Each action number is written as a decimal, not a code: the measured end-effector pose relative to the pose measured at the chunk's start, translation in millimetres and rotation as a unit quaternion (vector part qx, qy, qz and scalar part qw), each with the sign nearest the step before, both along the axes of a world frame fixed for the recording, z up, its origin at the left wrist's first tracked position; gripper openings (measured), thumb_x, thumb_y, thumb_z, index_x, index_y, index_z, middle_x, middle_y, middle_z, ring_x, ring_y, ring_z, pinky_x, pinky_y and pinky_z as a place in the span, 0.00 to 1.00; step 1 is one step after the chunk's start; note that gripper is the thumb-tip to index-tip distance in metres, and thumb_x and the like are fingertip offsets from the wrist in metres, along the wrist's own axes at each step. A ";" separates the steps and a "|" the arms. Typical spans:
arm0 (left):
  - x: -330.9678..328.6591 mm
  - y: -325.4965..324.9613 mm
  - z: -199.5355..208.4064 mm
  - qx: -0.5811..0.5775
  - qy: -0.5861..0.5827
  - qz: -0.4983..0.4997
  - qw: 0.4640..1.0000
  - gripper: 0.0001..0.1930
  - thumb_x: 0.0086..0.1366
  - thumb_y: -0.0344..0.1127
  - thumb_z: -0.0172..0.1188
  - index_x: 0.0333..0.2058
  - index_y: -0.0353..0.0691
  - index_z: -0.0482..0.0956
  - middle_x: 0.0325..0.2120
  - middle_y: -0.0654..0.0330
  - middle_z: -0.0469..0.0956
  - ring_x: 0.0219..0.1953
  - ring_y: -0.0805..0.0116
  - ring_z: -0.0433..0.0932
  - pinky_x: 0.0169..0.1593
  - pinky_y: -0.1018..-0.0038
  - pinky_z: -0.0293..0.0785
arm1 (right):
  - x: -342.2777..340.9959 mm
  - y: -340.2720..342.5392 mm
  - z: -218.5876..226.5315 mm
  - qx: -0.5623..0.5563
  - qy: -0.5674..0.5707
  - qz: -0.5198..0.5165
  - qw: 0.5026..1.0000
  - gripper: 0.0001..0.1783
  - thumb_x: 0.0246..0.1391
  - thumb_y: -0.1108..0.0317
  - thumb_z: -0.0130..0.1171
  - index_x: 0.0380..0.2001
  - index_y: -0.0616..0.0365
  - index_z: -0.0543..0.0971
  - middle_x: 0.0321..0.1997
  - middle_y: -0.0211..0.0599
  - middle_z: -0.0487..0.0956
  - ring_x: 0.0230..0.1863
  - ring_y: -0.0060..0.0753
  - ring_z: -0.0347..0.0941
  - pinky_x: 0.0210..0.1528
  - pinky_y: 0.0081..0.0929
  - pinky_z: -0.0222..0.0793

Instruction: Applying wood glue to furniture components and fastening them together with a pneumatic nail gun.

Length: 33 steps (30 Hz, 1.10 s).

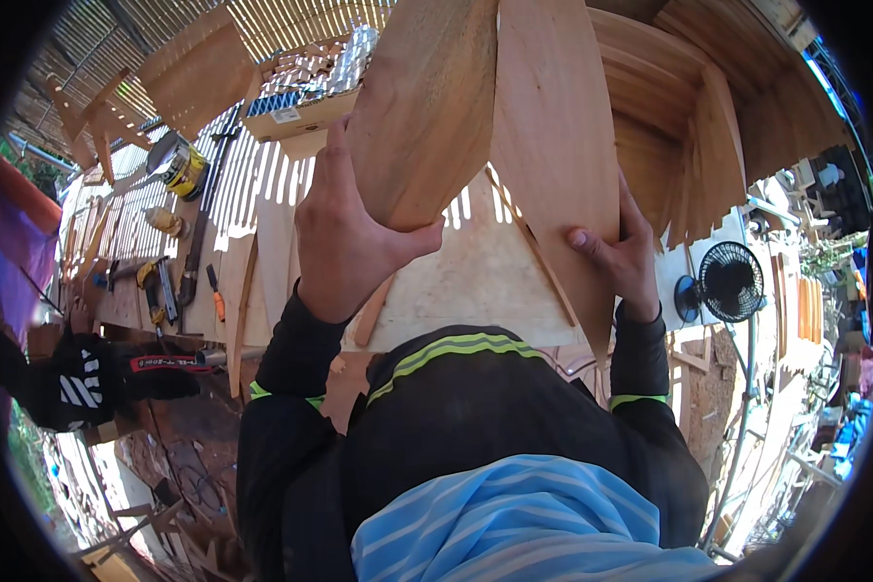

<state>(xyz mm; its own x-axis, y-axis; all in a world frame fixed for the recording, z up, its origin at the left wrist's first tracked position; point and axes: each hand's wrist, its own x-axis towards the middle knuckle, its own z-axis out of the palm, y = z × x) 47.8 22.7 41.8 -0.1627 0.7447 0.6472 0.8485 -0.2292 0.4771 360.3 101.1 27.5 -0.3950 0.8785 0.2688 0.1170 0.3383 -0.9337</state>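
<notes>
Two thin wooden boards with tapered lower ends stand side by side before me over the workbench. My left hand [354, 223] grips the left wooden board [422, 107] at its lower left corner, thumb along the bottom edge and fingers up its side. The right wooden board [553, 126] reaches lower, down to a point. Its right edge is in my right hand [626, 252], thumb on the near face and the other fingers mostly hidden behind. Narrow wood strips [533, 247] lie on the light bench top [436, 291] below the boards.
Stacked wooden sheets [660, 87] fill the far right, with a black fan [730, 281] nearer. Left on the bench are a cardboard box [301, 116], a can [177, 165], a drill [150, 291] and an orange-handled tool [217, 299]. Another person [87, 378] is at the left.
</notes>
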 end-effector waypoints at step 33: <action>9.4 -0.8 -10.6 -0.040 -0.024 0.010 0.999 0.60 0.39 0.43 0.82 0.70 0.33 0.57 0.53 0.42 0.76 0.50 0.44 0.82 0.53 0.56 0.82 | 5.5 5.2 -17.5 0.004 -0.017 -0.001 1.000 0.59 0.51 0.57 0.81 0.77 0.66 0.58 0.67 0.48 0.78 0.65 0.33 0.74 0.67 0.32 0.69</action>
<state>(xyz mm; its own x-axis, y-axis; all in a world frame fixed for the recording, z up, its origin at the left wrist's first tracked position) 57.3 21.9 31.2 -0.2071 0.7903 0.5766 0.8283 -0.1720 0.5332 365.8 106.3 10.0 -0.4021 0.8774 0.2617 0.1498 0.3451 -0.9265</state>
